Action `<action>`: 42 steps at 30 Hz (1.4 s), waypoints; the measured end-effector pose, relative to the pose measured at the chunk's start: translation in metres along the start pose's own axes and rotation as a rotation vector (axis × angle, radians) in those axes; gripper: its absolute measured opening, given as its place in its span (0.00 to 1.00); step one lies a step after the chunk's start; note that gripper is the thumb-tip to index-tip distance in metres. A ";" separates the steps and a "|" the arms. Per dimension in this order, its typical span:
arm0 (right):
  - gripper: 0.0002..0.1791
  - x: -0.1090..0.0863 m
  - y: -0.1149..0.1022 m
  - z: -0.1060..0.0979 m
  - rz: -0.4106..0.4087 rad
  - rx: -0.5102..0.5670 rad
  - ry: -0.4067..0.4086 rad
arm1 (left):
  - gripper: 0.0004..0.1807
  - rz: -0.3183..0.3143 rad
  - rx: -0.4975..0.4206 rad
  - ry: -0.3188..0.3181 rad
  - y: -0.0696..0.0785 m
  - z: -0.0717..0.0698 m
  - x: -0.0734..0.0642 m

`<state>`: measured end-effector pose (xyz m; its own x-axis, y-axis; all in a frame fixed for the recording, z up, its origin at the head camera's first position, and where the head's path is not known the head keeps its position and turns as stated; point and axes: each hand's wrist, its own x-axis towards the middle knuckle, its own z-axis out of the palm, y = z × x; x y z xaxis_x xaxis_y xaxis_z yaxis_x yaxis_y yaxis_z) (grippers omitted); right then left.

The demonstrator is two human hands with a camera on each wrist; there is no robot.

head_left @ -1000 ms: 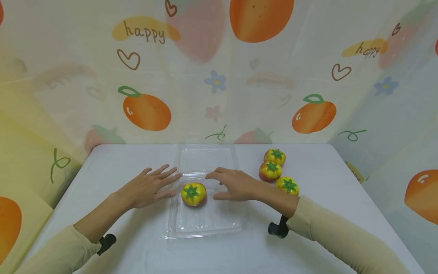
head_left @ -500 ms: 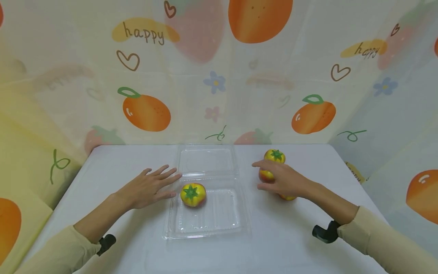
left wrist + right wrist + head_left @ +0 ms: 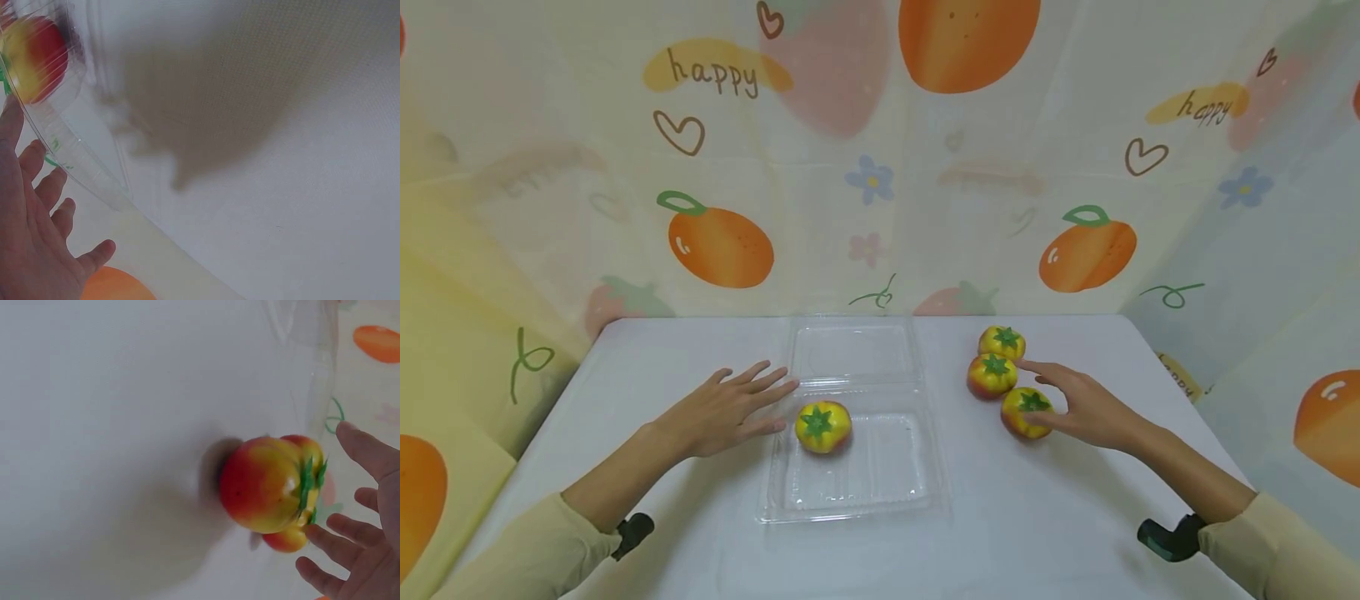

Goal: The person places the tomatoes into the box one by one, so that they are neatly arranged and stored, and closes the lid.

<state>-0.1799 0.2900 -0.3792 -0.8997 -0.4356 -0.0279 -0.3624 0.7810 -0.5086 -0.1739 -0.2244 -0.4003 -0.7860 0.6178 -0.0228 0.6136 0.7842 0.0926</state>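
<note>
The right hand (image 3: 1086,408) is spread wide, with its fingers and thumb well apart, and it has hold of nothing. Its thumb is right by the near fruit (image 3: 1018,417), and in the head view it covers a bit of it. I can't tell if they touch. This looks like the start of a grab. To grab well, the thumb should go down one round side and the fingers down the other, below the green leaf (image 3: 1034,401). A soft squeeze is enough (round things like to roll away). Then it's best to go straight up, so the middle fruit (image 3: 991,378) doesn't get a bump.

The left hand (image 3: 715,414) is spread too, palm down, and holds nothing. Its fingertips are at the left edge of the clear box (image 3: 850,515), but I can't tell if they touch it. It's in a good spot to keep the box from sliding.

The near fruit is just to the left of the right hand and well apart from the left one. The middle fruit is just behind it, and the back fruit (image 3: 1000,340) is farthest away. The boxed fruit (image 3: 823,427) sits in the left part of the box, near the left fingertips. The lid (image 3: 853,350) lies folded back behind the box on the white table (image 3: 880,562).
</note>
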 end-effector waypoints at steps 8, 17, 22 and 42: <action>0.44 -0.008 0.013 0.006 0.051 0.020 0.002 | 0.35 0.011 0.010 0.015 -0.001 0.001 0.000; 0.44 -0.011 0.026 0.013 0.045 0.081 0.021 | 0.35 0.008 -0.003 0.014 0.001 0.000 0.000; 0.42 -0.013 0.035 0.020 0.045 0.117 0.040 | 0.35 0.007 0.001 0.015 0.001 0.001 0.000; 0.34 -0.010 0.038 0.028 0.019 0.178 0.028 | 0.35 0.000 -0.005 0.010 0.000 0.002 -0.002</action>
<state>-0.1779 0.3117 -0.4227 -0.9133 -0.4069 -0.0160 -0.2988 0.6964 -0.6524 -0.1726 -0.2258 -0.4018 -0.7868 0.6171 -0.0127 0.6132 0.7838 0.0980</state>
